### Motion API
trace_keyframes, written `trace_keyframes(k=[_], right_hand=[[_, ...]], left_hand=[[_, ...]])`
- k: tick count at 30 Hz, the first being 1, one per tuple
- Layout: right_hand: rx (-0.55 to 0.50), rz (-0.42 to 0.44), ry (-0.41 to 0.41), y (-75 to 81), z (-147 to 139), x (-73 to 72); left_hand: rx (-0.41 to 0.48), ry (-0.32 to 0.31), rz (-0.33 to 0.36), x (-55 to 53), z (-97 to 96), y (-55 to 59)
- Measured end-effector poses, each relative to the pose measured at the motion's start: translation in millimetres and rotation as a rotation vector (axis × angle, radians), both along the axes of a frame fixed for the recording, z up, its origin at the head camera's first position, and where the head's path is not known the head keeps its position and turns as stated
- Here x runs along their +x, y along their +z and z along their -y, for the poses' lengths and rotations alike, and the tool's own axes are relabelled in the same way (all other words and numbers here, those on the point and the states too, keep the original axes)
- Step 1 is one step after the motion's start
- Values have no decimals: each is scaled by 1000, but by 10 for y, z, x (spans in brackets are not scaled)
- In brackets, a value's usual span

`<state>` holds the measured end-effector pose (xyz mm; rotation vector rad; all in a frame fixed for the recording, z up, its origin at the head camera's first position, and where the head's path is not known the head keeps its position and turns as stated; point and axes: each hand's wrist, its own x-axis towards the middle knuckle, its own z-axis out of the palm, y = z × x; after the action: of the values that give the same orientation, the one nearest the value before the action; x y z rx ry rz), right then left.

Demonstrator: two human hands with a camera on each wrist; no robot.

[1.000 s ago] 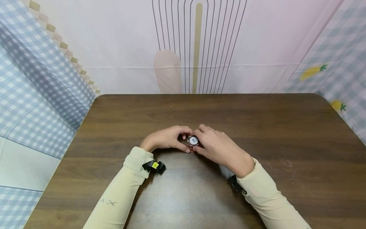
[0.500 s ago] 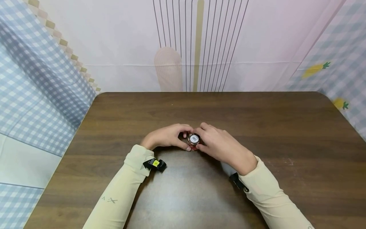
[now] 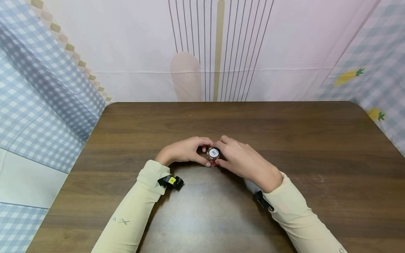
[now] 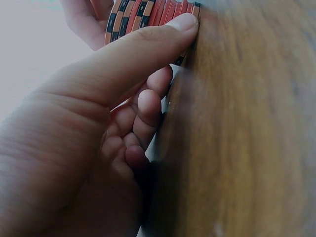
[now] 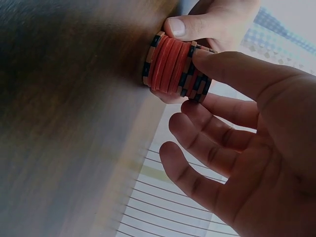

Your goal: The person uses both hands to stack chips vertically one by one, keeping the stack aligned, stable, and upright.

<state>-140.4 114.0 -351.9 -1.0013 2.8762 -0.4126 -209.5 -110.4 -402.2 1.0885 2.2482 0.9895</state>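
A short stack of poker chips [image 3: 213, 153] stands upright on the wooden table, its top face marked 100. Red discs [image 5: 169, 66] fill the middle of the stack, with black-and-tan chips at the bottom and top. My left hand [image 3: 186, 151] holds the stack low down between thumb and index finger; its thumb [image 4: 182, 23] lies along the red discs. From the other side my right hand [image 3: 243, 160] pinches the upper chips with thumb and index finger. The other right fingers [image 5: 185, 165] are spread loosely below, off the stack in the right wrist view.
The brown table [image 3: 202, 218] reaches back to a white patterned cloth [image 3: 136, 45]. Blue checked cloth [image 3: 47, 88] hangs on the left, and more checked cloth [image 3: 379, 63] on the right. Both wrists wear black straps [image 3: 171, 182] over pale sleeves.
The right thumb has shifted slightly to the right along the upper chips. Both hands otherwise stay round the stack, and the head view has tilted a little.
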Motion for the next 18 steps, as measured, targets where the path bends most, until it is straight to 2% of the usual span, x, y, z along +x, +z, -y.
trace_keyframes(k=[12, 18], right_hand=[[-6, 18, -9, -4, 5, -6], [-43, 68, -10, -16, -5, -19]], left_hand=[[-3, -5, 0, -6, 3, -5], [1, -3, 8, -3, 5, -4]])
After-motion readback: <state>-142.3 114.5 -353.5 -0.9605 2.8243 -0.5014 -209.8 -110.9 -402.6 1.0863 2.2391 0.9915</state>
